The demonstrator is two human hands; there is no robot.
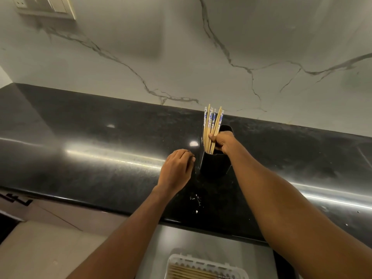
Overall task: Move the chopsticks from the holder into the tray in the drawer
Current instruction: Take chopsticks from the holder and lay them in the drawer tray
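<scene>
A black holder (214,166) stands upright on the dark countertop. Several wooden chopsticks (211,125) with blue-and-white patterned tops stick up out of it. My right hand (223,142) is closed around the bundle just above the holder's rim. My left hand (177,170) rests on the counter just left of the holder, fingers curled, holding nothing. Below the counter edge, a white slotted tray (205,266) lies in the open drawer with several chopsticks in it.
The black stone countertop (100,150) runs left to right, backed by a white marble wall (181,57). A wall socket plate (44,7) sits at the top left. Small water spots (196,200) lie near the counter's front edge.
</scene>
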